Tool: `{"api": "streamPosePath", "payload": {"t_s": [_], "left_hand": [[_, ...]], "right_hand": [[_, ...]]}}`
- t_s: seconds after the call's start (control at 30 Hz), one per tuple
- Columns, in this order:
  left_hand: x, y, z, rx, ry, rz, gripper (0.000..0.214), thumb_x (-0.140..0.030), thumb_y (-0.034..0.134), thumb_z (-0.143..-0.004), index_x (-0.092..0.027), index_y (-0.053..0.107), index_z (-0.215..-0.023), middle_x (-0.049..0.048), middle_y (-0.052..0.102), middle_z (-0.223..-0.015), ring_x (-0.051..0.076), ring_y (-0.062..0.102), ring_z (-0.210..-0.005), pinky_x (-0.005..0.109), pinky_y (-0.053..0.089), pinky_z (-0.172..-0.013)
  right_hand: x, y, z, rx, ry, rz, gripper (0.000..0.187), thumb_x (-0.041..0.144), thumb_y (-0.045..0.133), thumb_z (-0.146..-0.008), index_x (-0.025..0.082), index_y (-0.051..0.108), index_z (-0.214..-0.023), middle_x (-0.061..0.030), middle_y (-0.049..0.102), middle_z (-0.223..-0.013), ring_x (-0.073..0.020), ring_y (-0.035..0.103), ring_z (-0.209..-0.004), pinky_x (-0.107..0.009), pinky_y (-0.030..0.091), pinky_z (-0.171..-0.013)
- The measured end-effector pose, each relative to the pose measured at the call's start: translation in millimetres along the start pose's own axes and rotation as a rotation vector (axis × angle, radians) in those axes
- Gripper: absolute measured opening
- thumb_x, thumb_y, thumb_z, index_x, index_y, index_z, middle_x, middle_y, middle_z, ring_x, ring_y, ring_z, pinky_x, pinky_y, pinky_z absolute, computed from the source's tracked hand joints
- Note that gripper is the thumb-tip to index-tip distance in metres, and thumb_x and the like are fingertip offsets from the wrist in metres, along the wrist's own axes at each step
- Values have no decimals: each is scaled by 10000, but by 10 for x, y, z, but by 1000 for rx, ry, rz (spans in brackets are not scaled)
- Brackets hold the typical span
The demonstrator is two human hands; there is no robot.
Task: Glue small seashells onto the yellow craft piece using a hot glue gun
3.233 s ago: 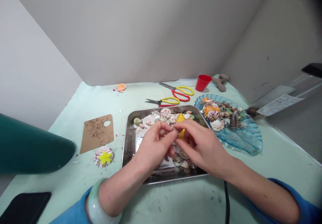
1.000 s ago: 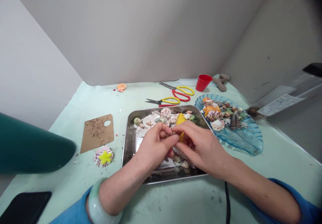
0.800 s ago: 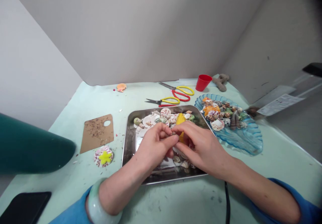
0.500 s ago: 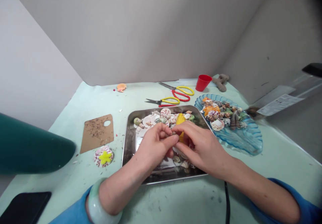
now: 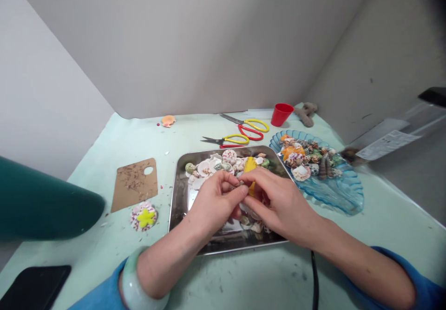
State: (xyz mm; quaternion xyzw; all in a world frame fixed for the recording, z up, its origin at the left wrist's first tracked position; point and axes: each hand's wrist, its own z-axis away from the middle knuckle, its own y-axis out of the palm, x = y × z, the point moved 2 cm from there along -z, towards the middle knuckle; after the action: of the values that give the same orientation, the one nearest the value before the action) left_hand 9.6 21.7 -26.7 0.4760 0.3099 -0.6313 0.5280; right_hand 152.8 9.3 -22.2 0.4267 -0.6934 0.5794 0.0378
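Note:
My left hand (image 5: 212, 203) and my right hand (image 5: 278, 203) meet over a steel tray (image 5: 177, 198) of painted seashells. Both pinch one small shell (image 5: 241, 185) between their fingertips, held just above the tray. A yellow shell (image 5: 250, 165) lies right behind the fingers. More shells lie in the tray under my right palm, partly hidden. A pale green bangle (image 5: 130, 284) circles my left wrist.
A blue glass dish (image 5: 343, 194) of shells stands right of the tray. Two yellow-handled scissors (image 5: 240, 135) and a red cup (image 5: 280, 114) lie behind. A brown card (image 5: 135, 183) and a glued shell flower (image 5: 144, 217) lie left. A black cable (image 5: 314, 282) runs near the front edge.
My fingertips have shifted a little around the small shell, the right fingers closing slightly over it. Both hands stay in the same place above the tray.

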Motion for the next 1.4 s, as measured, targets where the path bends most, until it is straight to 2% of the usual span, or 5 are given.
{"api": "streamPosePath", "payload": {"t_s": [1.03, 1.4], "left_hand": [[-1, -10, -4, 10, -9, -6, 240, -263, 663, -703, -177, 447, -765, -83, 505, -488, 61, 489, -368, 165, 395, -398], [-50, 8, 36, 22, -1, -23, 237, -296, 635, -748, -184, 433, -800, -89, 507, -506, 65, 501, -393, 177, 405, -428]], "right_hand": [[2, -9, -9, -3, -6, 20, 207, 168, 522, -837, 189, 520, -1043, -47, 596, -915, -159, 550, -762, -266, 421, -628], [18, -14, -7, -10, 11, 4, 216, 167, 518, -837, 186, 524, -1052, -41, 589, -912, -157, 547, -756, -267, 421, -629]]}}
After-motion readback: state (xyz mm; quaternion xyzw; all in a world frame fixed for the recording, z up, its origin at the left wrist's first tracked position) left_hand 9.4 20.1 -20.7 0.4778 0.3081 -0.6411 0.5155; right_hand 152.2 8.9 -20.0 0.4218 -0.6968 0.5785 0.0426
